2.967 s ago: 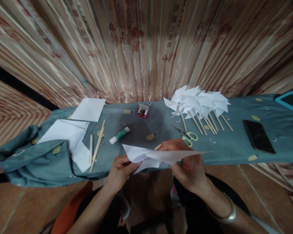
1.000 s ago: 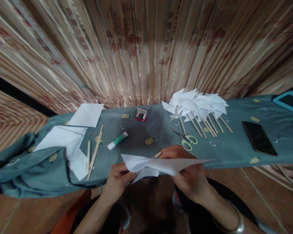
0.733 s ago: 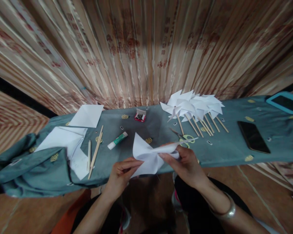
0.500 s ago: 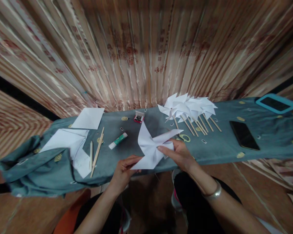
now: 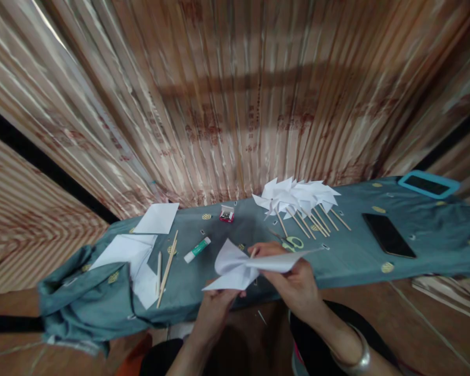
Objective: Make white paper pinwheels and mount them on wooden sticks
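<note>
A white paper pinwheel is held up over the front edge of the cloth-covered table, tilted so I see it partly edge-on. My left hand grips its lower blade from beneath, fingers partly behind the paper. On the other side my right hand is closed around the right blade, with fingers near the centre; a short pale tip shows there, too small to make out. Just beyond my right hand lie scissors with light green handles. A small red box of dark metal bits sits open behind the pinwheel.
Several pinwheels on sticks lie at the back. Left of the glue stick are loose wooden sticks, folded paper and a square sheet. A black phone and a blue-framed device lie right.
The pinwheel has turned from facing me to nearly edge-on. My right hand's fingers have shifted around its centre and right blade. The view has tilted, so the table appears lower.
</note>
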{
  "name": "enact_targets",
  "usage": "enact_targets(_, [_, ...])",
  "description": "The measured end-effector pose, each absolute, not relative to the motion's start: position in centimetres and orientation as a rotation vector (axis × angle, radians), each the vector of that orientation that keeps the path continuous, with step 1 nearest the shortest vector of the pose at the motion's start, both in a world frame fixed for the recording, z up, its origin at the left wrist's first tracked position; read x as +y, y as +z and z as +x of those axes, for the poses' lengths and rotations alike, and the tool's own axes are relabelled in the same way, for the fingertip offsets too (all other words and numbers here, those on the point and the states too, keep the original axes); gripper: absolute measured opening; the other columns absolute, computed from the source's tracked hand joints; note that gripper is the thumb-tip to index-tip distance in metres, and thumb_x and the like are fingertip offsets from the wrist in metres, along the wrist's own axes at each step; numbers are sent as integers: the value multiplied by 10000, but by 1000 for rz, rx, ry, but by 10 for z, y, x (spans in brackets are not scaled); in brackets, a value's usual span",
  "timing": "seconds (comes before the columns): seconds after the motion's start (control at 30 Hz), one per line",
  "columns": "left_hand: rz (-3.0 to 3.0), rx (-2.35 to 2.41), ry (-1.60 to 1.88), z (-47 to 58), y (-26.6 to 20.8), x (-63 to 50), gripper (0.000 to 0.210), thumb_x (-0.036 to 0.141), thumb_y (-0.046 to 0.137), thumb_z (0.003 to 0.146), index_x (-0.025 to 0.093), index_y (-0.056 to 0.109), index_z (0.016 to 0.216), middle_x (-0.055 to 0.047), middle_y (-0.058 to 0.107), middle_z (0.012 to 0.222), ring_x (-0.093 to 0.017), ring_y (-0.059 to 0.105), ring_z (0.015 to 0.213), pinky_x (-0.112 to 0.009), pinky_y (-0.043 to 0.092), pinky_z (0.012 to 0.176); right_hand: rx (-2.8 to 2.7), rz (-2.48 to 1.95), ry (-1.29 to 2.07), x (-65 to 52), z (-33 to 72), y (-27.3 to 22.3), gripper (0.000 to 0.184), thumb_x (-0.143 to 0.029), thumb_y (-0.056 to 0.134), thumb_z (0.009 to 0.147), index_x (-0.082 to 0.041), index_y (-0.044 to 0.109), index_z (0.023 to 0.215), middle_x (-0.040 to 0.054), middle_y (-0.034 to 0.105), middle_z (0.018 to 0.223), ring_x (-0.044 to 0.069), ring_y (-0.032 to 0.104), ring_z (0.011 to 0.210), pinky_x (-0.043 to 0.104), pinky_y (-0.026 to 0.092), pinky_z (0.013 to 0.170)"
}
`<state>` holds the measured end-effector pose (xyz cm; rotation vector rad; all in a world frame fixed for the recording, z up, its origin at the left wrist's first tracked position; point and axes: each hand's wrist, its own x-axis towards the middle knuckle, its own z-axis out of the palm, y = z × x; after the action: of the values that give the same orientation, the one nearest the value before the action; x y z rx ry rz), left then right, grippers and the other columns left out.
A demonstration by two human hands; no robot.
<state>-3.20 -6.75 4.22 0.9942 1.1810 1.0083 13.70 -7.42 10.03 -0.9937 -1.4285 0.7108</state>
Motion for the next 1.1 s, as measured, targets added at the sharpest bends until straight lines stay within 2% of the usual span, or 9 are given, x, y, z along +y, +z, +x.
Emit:
enact_targets(0.07, [985, 1142, 1012, -29, 45, -67, 260, 394, 753, 601, 169, 643, 531, -50, 651, 640, -197, 581, 691, -295, 447, 678, -1525, -938, 609, -78, 134, 106, 152, -196, 580, 863, -221, 695, 767, 38, 727, 857, 210, 659, 968, 352, 517, 876])
enact_targets(0.17, [914, 1058, 1012, -24, 48, -65, 259, 384, 760, 595, 165, 634, 545, -36, 637, 642, -183, 573, 698, -295, 448, 715, -1594, -965, 520, -78, 132, 108, 139, -197, 589, 863, -238, 680, 766, 36, 722, 881, 221, 654, 989, 366, 512, 865])
enact_targets(0.3, [796, 964, 1024, -19, 44, -59, 235, 350, 783, 585, 159, 648, 605, -13, 619, 649, -158, 552, 690, -279, 442, 714, -1594, -962, 465, -76, 132, 101, 97, -197, 580, 870, -243, 664, 886, 40, 723, 964, 211, 659, 991, 351, 512, 871])
enact_targets(0.43, [795, 877, 975, -22, 41, -56, 176, 285, 778, 607, 149, 682, 663, -6, 607, 672, -147, 536, 701, -262, 427, 697, -1592, -911, 513, -76, 136, 97, 138, -274, 527, 919, -240, 659, 940, 43, 716, 987, 207, 663, 1000, 330, 512, 887])
enact_targets(0.57, [791, 860, 950, -24, 47, -56, 127, 227, 771, 604, 143, 683, 643, -13, 615, 683, -153, 547, 715, -269, 431, 724, -1603, -959, 569, -77, 138, 96, 118, -254, 553, 910, -239, 669, 926, 43, 713, 980, 207, 670, 986, 314, 529, 851])
enact_targets(0.77, [824, 866, 949, -23, 47, -55, 128, 253, 773, 615, 153, 731, 684, -25, 649, 706, -167, 560, 708, -269, 450, 685, -1573, -954, 515, -78, 140, 92, 101, -263, 574, 898, -249, 653, 959, 39, 715, 956, 207, 683, 937, 317, 552, 803])
enact_targets(0.93, [866, 937, 917, -25, 45, -54, 153, 262, 766, 604, 151, 712, 694, -23, 653, 704, -181, 565, 724, -284, 454, 706, -1612, -955, 552, -78, 143, 95, 122, -171, 563, 887, -240, 646, 944, 27, 713, 930, 177, 682, 915, 283, 551, 815])
enact_targets(1.1, [872, 935, 909, -26, 45, -55, 143, 266, 755, 615, 149, 695, 672, -21, 650, 707, -177, 559, 727, -286, 451, 713, -1583, -932, 560, -78, 142, 96, 116, -187, 573, 893, -247, 647, 960, 23, 712, 922, 170, 685, 906, 267, 551, 817])
